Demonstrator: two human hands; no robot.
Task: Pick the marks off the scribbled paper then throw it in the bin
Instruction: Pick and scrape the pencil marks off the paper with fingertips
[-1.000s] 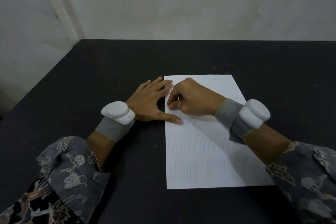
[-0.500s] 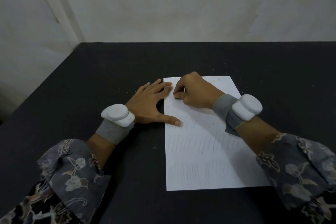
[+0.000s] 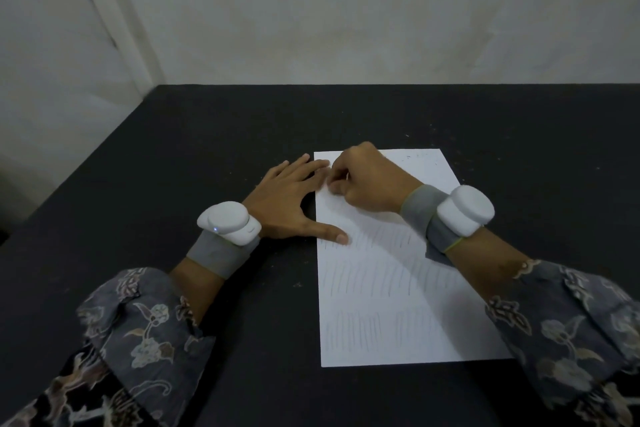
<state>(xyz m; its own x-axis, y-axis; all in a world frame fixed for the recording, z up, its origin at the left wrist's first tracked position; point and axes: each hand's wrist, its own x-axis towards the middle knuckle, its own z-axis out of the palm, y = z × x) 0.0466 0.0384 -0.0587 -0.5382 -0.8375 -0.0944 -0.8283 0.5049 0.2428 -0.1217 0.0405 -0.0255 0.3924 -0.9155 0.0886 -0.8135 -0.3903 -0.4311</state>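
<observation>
A white sheet of paper [image 3: 391,288] lies flat on the black table [image 3: 173,156], with rows of faint pencil strokes across its middle and near part. My left hand [image 3: 287,201] rests flat at the sheet's left edge, fingers straight, thumb tip and fingertips on the paper. My right hand [image 3: 367,184] sits curled over the sheet's far left corner, knuckles up. Its fingertips pinch a small pale thing against the paper, seemingly an eraser, mostly hidden by the fingers. No bin is in view.
Small dark crumbs lie near the paper's far right corner [image 3: 415,158]. Pale walls [image 3: 346,10] stand right behind the table's far edge and off its left edge. Both wrists carry white trackers on grey bands.
My right hand has slid away from me along the paper's left side, from near the left thumb up to the far left corner. The left hand has stayed in place.
</observation>
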